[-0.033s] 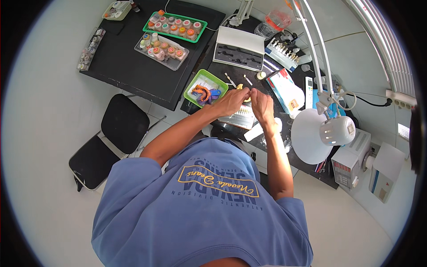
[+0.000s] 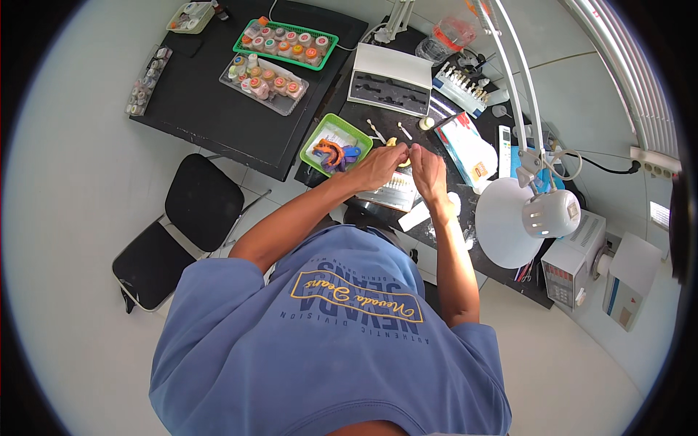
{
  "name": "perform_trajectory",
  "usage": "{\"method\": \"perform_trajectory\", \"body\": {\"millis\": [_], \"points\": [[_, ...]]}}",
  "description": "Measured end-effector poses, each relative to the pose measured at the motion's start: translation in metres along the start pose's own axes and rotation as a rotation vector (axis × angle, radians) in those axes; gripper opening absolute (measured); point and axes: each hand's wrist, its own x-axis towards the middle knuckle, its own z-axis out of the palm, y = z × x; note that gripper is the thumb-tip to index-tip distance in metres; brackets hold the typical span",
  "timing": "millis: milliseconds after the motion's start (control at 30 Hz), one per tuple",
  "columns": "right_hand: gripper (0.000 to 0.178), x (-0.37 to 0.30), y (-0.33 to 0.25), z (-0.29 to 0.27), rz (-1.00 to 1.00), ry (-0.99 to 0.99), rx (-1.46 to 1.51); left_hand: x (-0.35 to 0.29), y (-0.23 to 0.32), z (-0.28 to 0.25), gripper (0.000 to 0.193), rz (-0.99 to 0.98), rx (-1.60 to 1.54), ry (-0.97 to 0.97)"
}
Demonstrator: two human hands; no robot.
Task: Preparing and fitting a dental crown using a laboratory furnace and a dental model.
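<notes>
We hold both bare hands close together over the black worktop, fingertips nearly meeting. Our left hand has its fingers curled inward, and our right hand bends its fingers down toward the same spot; we cannot tell whether either pinches anything. At the fingertips, a small pale yellow piece shows, partly hidden by the fingers.

Just below the hands, on the near side, lies a flat tray with a row of small pale pieces, and near our right wrist a white flat strip. To the left stands a light green plastic basket with orange and blue curved pieces in it. Beyond the hands we see two slim white-tipped sticks, a small round jar with a pale lid, and an open white box with a dark lining. To the right hangs a white domed lamp.
</notes>
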Motion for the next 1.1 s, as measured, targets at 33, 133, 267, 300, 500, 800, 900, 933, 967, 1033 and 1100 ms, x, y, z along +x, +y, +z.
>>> {"method": "perform_trajectory", "body": {"millis": [33,133,267,300,500,800,900,933,967,1033,1100], "points": [[0.046,0.000,0.003,0.002,0.049,0.038,0.153,0.000,0.000,0.000,0.020,0.003,-0.001,-0.002],[0.049,0.006,0.022,0.010,0.151,-0.059,0.444,-0.002,-0.001,-0.004,0.019,0.166,-0.034,0.066],[0.050,0.004,0.015,0.002,0.298,-0.170,0.644,-0.008,0.002,-0.009,0.018,0.069,-0.004,0.071],[0.045,0.005,0.012,-0.002,0.356,-0.163,0.605,-0.010,0.004,-0.011,0.018,-0.034,-0.062,0.050],[0.019,-0.005,0.036,-0.006,0.361,-0.178,0.923,-0.014,0.002,-0.017,0.020,-0.145,-0.039,0.098],[0.021,-0.010,0.007,-0.010,0.415,-0.075,0.812,-0.014,-0.002,-0.013,0.019,-0.083,0.018,0.159],[0.019,-0.010,0.005,0.001,0.345,-0.031,0.896,-0.014,-0.003,-0.010,0.018,-0.055,0.028,0.177],[0.019,-0.010,0.003,0.002,0.344,-0.032,0.895,-0.014,-0.004,-0.009,0.018,-0.055,0.028,0.178],[0.017,-0.010,0.002,0.003,0.317,-0.025,0.918,-0.014,-0.004,-0.008,0.017,-0.029,0.035,0.186],[0.016,-0.011,-0.002,0.005,0.289,-0.021,0.941,-0.014,-0.001,-0.010,0.016,-0.005,0.043,0.196],[0.014,-0.013,-0.009,0.006,0.170,0.088,0.849,-0.014,0.002,-0.011,0.015,-0.031,0.042,0.180]]}}
